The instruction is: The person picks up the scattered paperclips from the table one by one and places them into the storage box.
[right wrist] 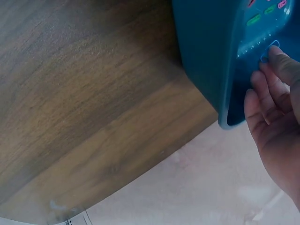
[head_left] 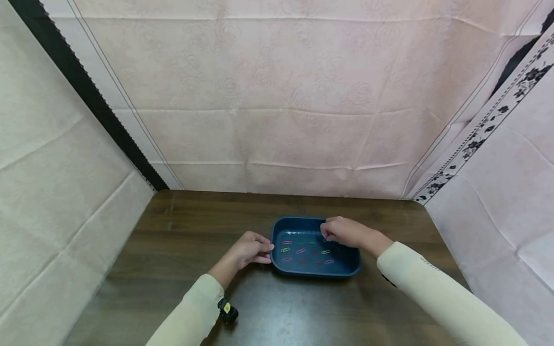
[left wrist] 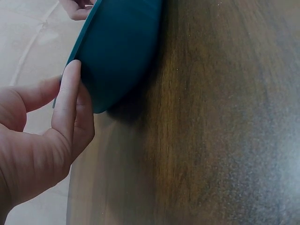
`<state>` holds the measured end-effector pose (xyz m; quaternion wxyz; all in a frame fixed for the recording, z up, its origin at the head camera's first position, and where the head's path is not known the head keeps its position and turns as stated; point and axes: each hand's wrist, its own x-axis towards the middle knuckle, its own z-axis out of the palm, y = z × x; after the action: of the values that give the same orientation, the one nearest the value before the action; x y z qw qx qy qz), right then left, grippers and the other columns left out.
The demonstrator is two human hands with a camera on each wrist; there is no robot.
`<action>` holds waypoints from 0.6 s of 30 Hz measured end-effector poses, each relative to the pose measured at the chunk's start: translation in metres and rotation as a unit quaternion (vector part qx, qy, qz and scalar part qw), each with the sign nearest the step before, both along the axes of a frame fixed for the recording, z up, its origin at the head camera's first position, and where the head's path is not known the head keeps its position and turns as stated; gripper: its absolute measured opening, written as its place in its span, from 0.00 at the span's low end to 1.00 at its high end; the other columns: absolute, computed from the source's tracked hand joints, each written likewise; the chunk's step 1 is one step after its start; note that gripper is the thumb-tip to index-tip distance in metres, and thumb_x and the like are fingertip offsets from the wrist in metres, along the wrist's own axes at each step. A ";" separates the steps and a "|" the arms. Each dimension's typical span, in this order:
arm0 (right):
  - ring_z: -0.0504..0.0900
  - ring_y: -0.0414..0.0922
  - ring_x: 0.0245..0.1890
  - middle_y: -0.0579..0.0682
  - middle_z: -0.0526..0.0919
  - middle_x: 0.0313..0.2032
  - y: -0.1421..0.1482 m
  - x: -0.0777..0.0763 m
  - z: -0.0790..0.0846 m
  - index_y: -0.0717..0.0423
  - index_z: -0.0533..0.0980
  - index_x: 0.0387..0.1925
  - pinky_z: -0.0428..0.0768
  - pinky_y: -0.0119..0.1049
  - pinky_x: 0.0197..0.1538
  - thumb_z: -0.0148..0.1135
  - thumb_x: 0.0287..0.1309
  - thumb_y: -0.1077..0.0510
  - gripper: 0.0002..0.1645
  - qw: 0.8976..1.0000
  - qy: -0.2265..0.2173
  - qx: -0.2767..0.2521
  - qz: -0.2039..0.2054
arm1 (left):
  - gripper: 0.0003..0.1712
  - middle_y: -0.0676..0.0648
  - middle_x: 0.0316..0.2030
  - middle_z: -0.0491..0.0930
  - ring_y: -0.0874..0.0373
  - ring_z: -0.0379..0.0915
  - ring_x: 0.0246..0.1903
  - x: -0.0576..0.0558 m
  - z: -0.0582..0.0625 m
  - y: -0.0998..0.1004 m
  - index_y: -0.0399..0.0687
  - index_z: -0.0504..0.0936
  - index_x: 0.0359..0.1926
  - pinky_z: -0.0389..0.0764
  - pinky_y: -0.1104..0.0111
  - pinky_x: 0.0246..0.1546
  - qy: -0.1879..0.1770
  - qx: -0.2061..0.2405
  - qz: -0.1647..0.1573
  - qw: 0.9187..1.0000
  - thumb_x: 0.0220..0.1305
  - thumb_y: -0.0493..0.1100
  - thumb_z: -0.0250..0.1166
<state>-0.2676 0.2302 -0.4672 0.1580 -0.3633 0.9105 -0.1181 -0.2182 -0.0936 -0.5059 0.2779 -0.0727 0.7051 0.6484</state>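
Note:
A blue rectangular tray [head_left: 303, 274] stands on the wooden table, with several coloured paper clips laid out in loose rows on its floor. My left hand [head_left: 253, 249] pinches the tray's left rim between thumb and fingers; the left wrist view shows the fingertips on the tray's outer wall [left wrist: 117, 51]. Over the tray's far right part, my right hand [head_left: 344, 231] pinches a blue paper clip [right wrist: 270, 50] between thumb and forefinger. Pink clips [head_left: 300, 251], yellow clips [head_left: 326, 252], and red and green ones lie apart from each other in the tray.
The brown wooden table [head_left: 182, 269] extends around the tray. Pale patterned cloth [head_left: 277, 96] hangs behind it, with more cloth at the left [head_left: 56, 192] and right sides. A black wrist camera [head_left: 228, 311] sits on the left sleeve.

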 end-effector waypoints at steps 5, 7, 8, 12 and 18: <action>0.74 0.40 0.31 0.43 0.75 0.31 -0.004 0.000 -0.006 0.52 0.79 0.34 0.78 0.29 0.35 0.67 0.67 0.62 0.06 1.000 0.007 0.020 0.005 | 0.15 0.37 0.37 0.82 0.56 0.83 0.29 0.000 -0.001 -0.001 0.27 0.77 0.54 0.91 0.63 0.38 0.002 0.006 0.000 1.000 0.73 0.36 0.64; 0.73 0.39 0.31 0.43 0.75 0.31 -0.005 0.000 -0.007 0.51 0.78 0.33 0.77 0.29 0.34 0.67 0.68 0.62 0.06 1.000 0.013 0.026 0.011 | 0.15 0.37 0.37 0.82 0.56 0.83 0.29 0.000 -0.002 -0.001 0.28 0.78 0.54 0.91 0.63 0.38 0.000 0.007 0.000 1.000 0.73 0.36 0.64; 0.73 0.39 0.31 0.43 0.75 0.31 -0.005 0.000 -0.007 0.51 0.78 0.33 0.77 0.29 0.34 0.67 0.68 0.62 0.07 0.999 0.017 0.029 0.014 | 0.15 0.37 0.37 0.82 0.56 0.83 0.29 -0.001 -0.002 -0.001 0.28 0.78 0.54 0.91 0.63 0.38 0.000 0.007 -0.001 1.000 0.73 0.36 0.64; 0.72 0.39 0.30 0.42 0.74 0.30 -0.007 0.000 -0.010 0.51 0.78 0.32 0.76 0.29 0.33 0.67 0.67 0.62 0.07 0.999 0.020 0.033 0.016 | 0.15 0.37 0.37 0.82 0.56 0.83 0.29 -0.001 -0.001 -0.002 0.28 0.78 0.54 0.91 0.63 0.39 0.001 0.005 -0.004 1.000 0.73 0.36 0.64; 0.71 0.39 0.28 0.42 0.71 0.27 -0.011 -0.003 -0.016 0.51 0.77 0.29 0.74 0.28 0.33 0.68 0.67 0.62 0.10 0.998 0.023 0.048 0.021 | 0.15 0.37 0.37 0.82 0.56 0.83 0.29 -0.001 -0.001 -0.002 0.28 0.78 0.54 0.91 0.63 0.38 0.000 0.006 -0.005 1.000 0.73 0.36 0.64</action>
<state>-0.2709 0.2190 -0.4831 0.1564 -0.3769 0.9108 -0.0626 -0.2189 -0.0953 -0.5069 0.2817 -0.0680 0.7017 0.6508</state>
